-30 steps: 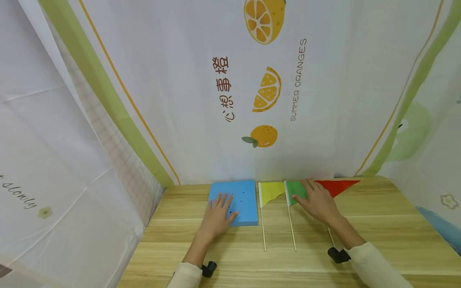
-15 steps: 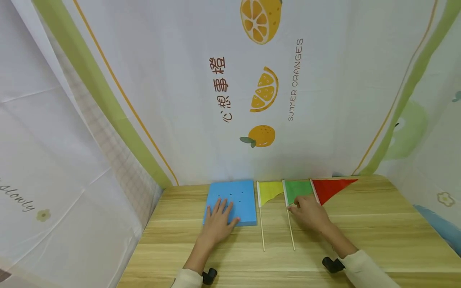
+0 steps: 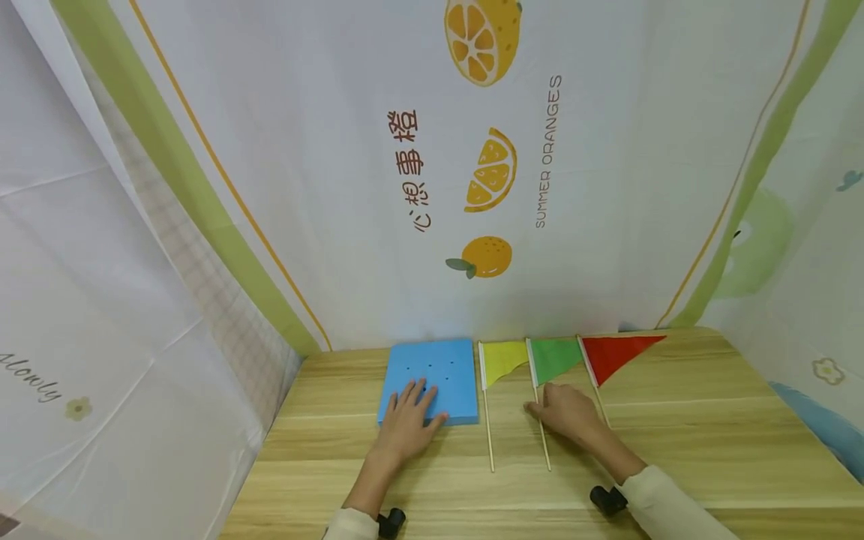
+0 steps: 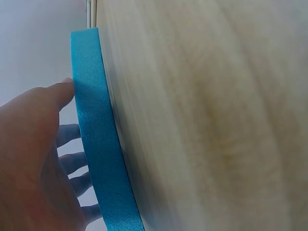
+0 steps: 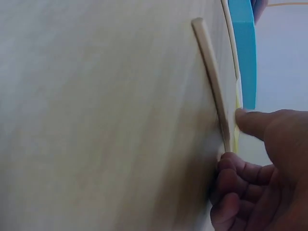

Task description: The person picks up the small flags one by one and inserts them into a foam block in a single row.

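My left hand point(image 3: 408, 420) lies with fingers spread over the near part of a blue foam block point(image 3: 432, 352) with small holes. In the left wrist view the thumb point(image 4: 62, 91) reaches the block's near side. Beside the block lie three stick flags in a row: a yellow flag point(image 3: 501, 361), a green flag point(image 3: 553, 360) and a red flag point(image 3: 616, 356). My right hand point(image 3: 570, 412) is over the green flag's stick, just below the cloth. Its fingers are bent at the stick point(image 5: 211, 72), while the thumb point(image 5: 250, 122) stands apart from them.
Everything lies on a wood-grain table point(image 3: 472, 502). A white curtain point(image 3: 324, 187) printed with oranges hangs right behind its far edge. Black wrist mounts point(image 3: 607, 500) sit at both sleeves.
My right hand has come left and nearer from over the green and red flags to the green flag's stick, its fingers now bent. My left hand has slid slightly toward me on the block.
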Demonstrator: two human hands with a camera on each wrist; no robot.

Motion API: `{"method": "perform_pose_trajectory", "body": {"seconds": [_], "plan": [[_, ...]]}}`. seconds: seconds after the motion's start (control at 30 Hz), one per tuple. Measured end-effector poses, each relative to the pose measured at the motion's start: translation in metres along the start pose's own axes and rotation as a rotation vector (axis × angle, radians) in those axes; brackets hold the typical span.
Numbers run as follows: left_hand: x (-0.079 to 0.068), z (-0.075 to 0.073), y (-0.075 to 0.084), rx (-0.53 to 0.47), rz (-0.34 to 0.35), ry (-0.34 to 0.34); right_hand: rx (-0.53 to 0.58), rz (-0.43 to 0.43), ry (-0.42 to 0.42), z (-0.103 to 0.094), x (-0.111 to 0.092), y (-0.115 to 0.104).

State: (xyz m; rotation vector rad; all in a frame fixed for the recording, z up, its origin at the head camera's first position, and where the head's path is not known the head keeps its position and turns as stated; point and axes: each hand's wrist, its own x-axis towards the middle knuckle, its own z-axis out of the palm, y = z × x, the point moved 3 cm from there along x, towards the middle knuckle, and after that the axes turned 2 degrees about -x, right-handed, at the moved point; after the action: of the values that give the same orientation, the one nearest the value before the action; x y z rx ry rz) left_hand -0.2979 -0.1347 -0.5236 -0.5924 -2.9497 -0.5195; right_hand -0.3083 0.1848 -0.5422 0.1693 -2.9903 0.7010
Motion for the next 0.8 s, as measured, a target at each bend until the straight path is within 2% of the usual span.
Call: {"method": "perform_pose_trajectory", "body": {"seconds": [0.17,0.33,0.4,0.57,0.7,0.8], "plan": [[-0.001,0.001,-0.001,-0.024,0.002,0.006,0.009,0.009,-0.011,0.002,0.003,0.001],[0.001,0.002,-0.002,-0.01,0.003,0.002,0.068,0.054,-0.077,0.006,0.012,0.011],[0.002,0.002,-0.002,-0.006,0.004,0.0,0.089,0.043,-0.079,0.008,0.014,0.014],[0.002,0.003,-0.003,-0.02,-0.007,-0.007,0.15,0.055,-0.079,0.0,0.008,0.004],[0.001,0.006,-0.004,-0.023,-0.023,-0.02,0.189,0.116,-0.105,-0.004,0.004,-0.001],[0.001,0.007,-0.005,-0.027,-0.026,-0.015,0.208,0.129,-0.108,-0.005,0.004,-0.003]]}}
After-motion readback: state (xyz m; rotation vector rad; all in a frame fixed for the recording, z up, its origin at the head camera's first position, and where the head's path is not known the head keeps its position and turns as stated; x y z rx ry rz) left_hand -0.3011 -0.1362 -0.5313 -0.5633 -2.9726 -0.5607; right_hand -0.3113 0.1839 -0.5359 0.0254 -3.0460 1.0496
